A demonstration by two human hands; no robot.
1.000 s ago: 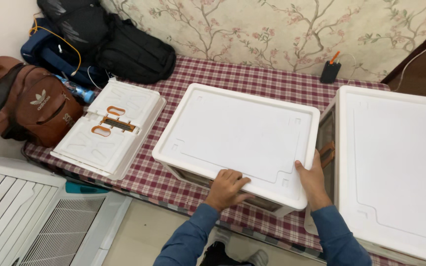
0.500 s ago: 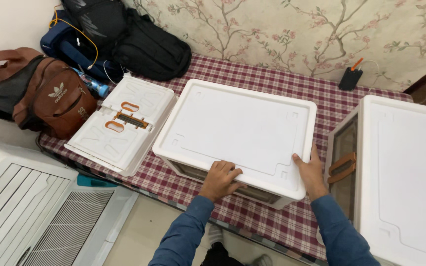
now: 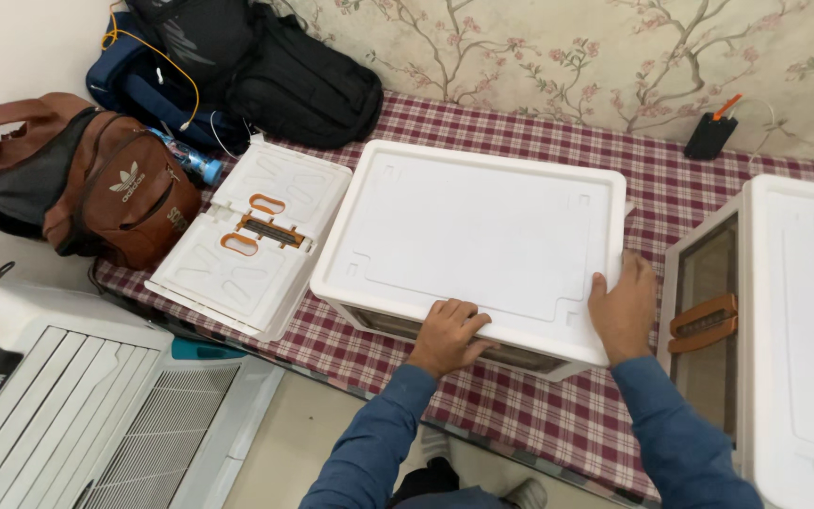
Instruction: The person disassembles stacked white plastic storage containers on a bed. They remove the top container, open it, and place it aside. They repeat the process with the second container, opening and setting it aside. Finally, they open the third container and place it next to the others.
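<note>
**Both hands on the white box**

Your arms reach forward in blue sleeves from the bottom edge. Your left hand point(image 3: 448, 332) curls over the near rim of the white storage box point(image 3: 473, 236), fingers bent and gripping the lid's edge. Your right hand point(image 3: 622, 306) lies flatter, fingers spread up the box's near right corner. The box sits mid-table on the checked tablecloth point(image 3: 558, 415). A folded white panel point(image 3: 252, 236) lies just left; a second white box point(image 3: 784, 320) stands close right. Backpacks point(image 3: 237, 66) crowd the far left corner.
</note>
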